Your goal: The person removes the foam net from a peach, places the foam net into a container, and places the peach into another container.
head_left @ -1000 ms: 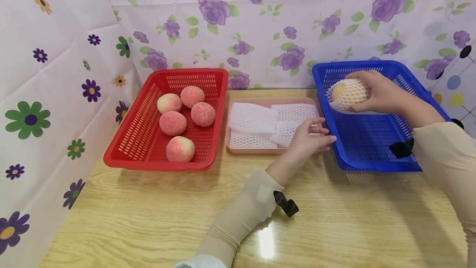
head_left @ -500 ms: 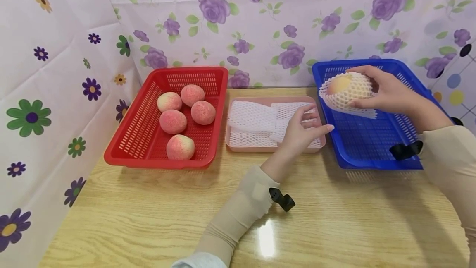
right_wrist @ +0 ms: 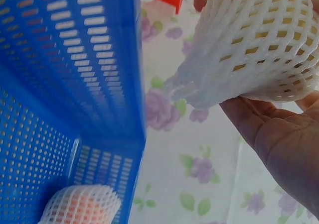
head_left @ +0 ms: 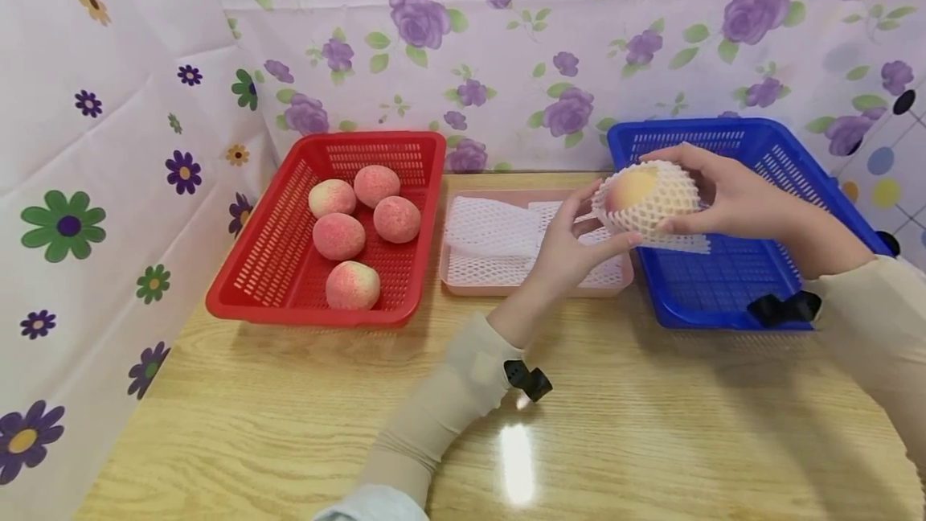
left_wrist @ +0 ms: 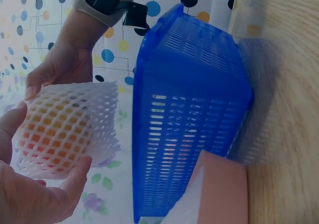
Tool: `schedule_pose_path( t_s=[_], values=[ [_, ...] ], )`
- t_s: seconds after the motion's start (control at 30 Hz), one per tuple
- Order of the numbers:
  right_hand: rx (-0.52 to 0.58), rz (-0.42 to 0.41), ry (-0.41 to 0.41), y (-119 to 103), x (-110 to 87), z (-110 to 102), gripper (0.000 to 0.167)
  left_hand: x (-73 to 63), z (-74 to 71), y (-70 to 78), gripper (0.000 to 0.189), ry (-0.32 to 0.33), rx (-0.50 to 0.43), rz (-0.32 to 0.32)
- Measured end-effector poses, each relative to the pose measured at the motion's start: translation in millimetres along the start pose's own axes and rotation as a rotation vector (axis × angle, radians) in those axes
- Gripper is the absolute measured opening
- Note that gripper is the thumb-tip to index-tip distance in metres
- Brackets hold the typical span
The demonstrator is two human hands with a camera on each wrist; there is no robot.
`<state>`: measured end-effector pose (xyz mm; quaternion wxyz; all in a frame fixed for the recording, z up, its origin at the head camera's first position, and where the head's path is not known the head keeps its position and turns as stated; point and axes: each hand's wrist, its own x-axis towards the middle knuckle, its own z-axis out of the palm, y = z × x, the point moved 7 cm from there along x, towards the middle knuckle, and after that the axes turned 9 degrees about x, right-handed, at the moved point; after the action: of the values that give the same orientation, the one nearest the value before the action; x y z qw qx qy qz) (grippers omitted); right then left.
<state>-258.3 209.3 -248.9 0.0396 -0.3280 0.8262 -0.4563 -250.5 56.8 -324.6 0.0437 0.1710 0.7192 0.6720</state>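
Observation:
A peach (head_left: pixel 632 186) in a white foam net (head_left: pixel 669 199) is held up between both hands, in front of the blue basket's left side. The right hand (head_left: pixel 745 198) grips it from the right, thumb low and fingers over the top. On the left, the left hand (head_left: pixel 560 254) has its thumb and fingers around the net's open end, where bare peach skin shows. The left wrist view shows the left thumb and fingertips on the netted peach (left_wrist: pixel 55 134). A loose tail of the net (right_wrist: pixel 199 79) hangs past the right hand in the right wrist view.
A red basket (head_left: pixel 311 315) holds several unwrapped peaches (head_left: pixel 352 286). Between the baskets, a pink tray (head_left: pixel 481 291) carries flat foam nets (head_left: pixel 492 227). Inside the blue basket (head_left: pixel 698 292), another netted peach (right_wrist: pixel 82 206) shows in the right wrist view.
The right hand has brought the netted peach left and slightly down from above the blue basket. The left hand has moved left and up from the basket's rim and taken hold of the peach.

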Motion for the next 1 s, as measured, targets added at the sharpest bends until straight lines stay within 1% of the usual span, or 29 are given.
schedule_pose_path(
  t_s=[0.1, 0.17, 0.3, 0.4, 0.53, 0.6, 0.73, 0.87, 0.93, 1.0],
  values=[
    [-0.007, -0.054, -0.031, -8, -0.3, 9, 0.073, -3.0, -4.8, 2.0, 0.074, -0.029, 0.009, -0.028],
    [-0.024, -0.072, -0.035, -11, -0.3, 13, 0.072, -5.4, -8.2, 1.9, 0.072, -0.051, 0.009, -0.041],
    [-0.048, -0.016, -0.013, -13, -0.5, 22, 0.071, -12.2, -15.8, -1.3, 0.067, -0.108, -0.024, -0.073],
    [-0.034, 0.050, -0.005, -14, -0.6, 31, 0.068, -18.4, -20.6, -5.4, 0.063, -0.155, -0.094, -0.123],
    [-0.024, 0.086, 0.020, -20, 1.0, 42, 0.064, -24.8, -27.5, -8.8, 0.061, -0.199, -0.159, -0.171],
    [-0.023, 0.112, 0.036, -23, 1.8, 48, 0.063, -27.6, -32.3, -10.3, 0.061, -0.219, -0.162, -0.179],
    [-0.049, 0.132, 0.034, -26, 2.7, 63, 0.072, -32.8, -44.3, -14.3, 0.062, -0.238, -0.140, -0.189],
    [-0.075, 0.095, -0.002, -28, 3.1, 75, 0.087, -37.4, -53.4, -16.8, 0.061, -0.251, -0.135, -0.189],
    [-0.063, 0.067, -0.007, -27, 3.0, 79, 0.091, -39.6, -57.5, -17.8, 0.059, -0.257, -0.143, -0.192],
    [-0.026, 0.044, -0.003, -27, 3.1, 83, 0.093, -41.6, -62.2, -19.6, 0.058, -0.259, -0.137, -0.196]
  ],
)
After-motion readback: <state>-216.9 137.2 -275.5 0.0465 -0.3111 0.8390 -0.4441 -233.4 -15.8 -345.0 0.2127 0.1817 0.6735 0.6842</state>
